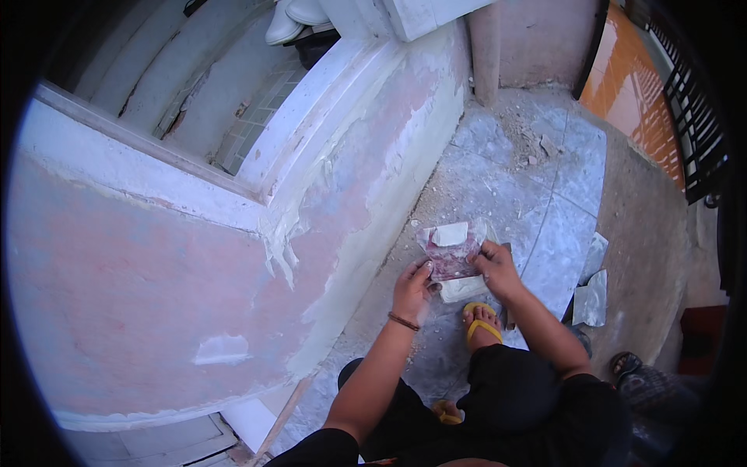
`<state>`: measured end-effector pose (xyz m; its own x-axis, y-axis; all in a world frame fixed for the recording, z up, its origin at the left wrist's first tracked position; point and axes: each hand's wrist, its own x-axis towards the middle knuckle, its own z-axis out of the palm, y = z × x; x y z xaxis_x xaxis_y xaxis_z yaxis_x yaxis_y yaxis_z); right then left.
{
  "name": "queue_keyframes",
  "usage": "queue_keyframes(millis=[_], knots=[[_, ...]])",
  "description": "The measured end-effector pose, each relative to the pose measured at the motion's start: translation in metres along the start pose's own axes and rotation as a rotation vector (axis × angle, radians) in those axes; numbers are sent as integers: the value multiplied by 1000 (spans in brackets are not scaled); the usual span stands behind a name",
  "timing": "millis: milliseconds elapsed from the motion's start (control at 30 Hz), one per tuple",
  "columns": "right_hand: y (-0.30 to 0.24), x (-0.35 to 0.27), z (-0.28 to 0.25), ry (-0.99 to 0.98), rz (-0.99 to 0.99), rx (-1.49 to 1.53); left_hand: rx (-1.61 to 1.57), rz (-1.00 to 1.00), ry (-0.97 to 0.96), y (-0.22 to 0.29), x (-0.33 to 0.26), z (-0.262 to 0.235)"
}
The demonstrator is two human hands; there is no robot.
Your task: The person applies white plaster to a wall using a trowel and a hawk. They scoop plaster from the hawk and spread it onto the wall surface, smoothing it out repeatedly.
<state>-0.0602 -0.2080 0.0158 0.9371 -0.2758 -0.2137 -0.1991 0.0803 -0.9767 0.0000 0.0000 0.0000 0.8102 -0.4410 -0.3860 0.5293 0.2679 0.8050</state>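
Note:
A flat dark-red piece (451,263), smeared with white paste, is held between my two hands low over the floor. White material (450,234) shows at its far edge, and another pale strip (463,289) at its near edge. My left hand (412,292), with a brown bracelet at the wrist, grips the near left corner. Fingers bent, my right hand (498,268) grips the right side. Whether the piece is a board or a folded packet I cannot tell. To the left, wet-looking filler (280,245) clings to the corner of a pinkish wall (148,280).
Rubble (533,144) lies on the grey tiled floor (490,167) ahead. Broken tile pieces (591,300) are at the right. My yellow flip-flop (472,331) stands just below the hands. Another person's sandalled foot (625,364) is at lower right. White shoes (284,25) sit beyond the ledge (284,132).

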Motion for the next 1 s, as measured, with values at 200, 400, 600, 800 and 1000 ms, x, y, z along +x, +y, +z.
queue_keyframes(millis=[200,400,600,800,1000], knots=[[-52,14,-12,-157,66,405,122,72,-17,55,-19,52],[-56,10,17,-120,-150,892,46,133,105,68,-9,81],[-70,60,29,34,-146,640,260,87,104,92,-6,92],[-161,135,-3,2,-306,244,940,630,238,167,-90,34],[-230,192,13,249,-506,-404,1383,1142,764,269,-225,-40]])
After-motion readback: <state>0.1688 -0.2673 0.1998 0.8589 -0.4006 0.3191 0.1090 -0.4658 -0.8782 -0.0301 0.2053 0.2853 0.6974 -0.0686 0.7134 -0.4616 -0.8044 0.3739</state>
